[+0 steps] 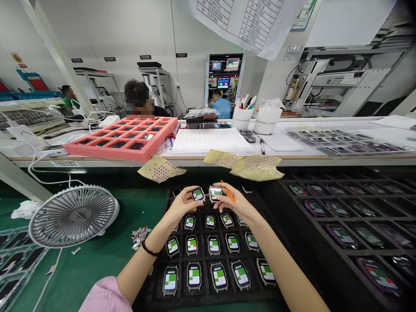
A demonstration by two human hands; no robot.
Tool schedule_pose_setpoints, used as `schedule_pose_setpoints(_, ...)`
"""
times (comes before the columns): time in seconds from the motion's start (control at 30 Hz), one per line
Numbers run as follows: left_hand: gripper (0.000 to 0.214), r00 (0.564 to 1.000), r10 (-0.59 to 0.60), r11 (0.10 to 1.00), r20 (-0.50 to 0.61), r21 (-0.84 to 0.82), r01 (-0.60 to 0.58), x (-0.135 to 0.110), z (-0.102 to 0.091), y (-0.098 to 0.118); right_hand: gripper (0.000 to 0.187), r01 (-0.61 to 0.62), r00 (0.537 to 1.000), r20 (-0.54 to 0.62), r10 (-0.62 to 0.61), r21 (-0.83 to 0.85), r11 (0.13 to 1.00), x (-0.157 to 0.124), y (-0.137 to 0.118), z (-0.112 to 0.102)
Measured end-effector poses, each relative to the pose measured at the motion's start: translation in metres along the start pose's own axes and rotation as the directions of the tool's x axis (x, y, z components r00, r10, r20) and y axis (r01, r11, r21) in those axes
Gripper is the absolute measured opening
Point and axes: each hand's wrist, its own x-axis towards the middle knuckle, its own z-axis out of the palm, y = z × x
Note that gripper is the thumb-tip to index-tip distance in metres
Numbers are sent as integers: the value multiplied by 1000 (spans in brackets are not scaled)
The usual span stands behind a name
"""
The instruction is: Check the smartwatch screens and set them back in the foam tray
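Observation:
Pinched in the fingers of my left hand (182,203) is a smartwatch (198,194) with a lit green-and-white screen. My right hand (234,200) grips a second smartwatch (215,193), whose screen shines paler. An orange pen-like stick (229,192) also lies between the right fingers. Both hands hover side by side over the far part of a black foam tray (203,271). Several strapless watches sit in its compartments with screens lit, mostly green and white, a few with red patches. My wrists and forearms cover part of the tray's sides.
Left are a round fan (74,216), small scraps (140,237) and clear trays. Another watch tray (351,242) stands right. Yellow sticker sheets (256,166) hang from the shelf edge, below a pink foam tray (152,145) and papers (211,139). Other people sit beyond.

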Motion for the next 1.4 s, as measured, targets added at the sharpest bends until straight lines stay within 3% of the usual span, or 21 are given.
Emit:
schedule_pose_setpoints(0.13, 51, 997, -75, 997, 4, 31, 75, -4, 1, 8, 39, -41, 999, 10, 41, -4, 999, -1, 0, 2)
schedule_pose_setpoints(0.33, 43, 998, 24, 990, -52, 141, -16, -7, 6, 14, 36, -31, 999, -21, 30, -40, 999, 1, 5, 1)
schedule_pose_setpoints(0.5, 35, 998, 16, 990, -54, 138, -8, -5, 5, 10, 27, -30, 997, -76, 25, -63, 998, 1, 7, 3)
schedule_pose_setpoints(0.97, 36, 994, 57, 991, -92, 123, -45, -8, 10, 11, 30, -6, 998, 61, 7, -13, 1000, -1, 5, 3)
schedule_pose_setpoints(1.4, 37, 994, 102, 989, -31, 115, -98, -9, 8, 11, 28, 2, 999, 40, -1, -31, 1000, -2, 3, 6)
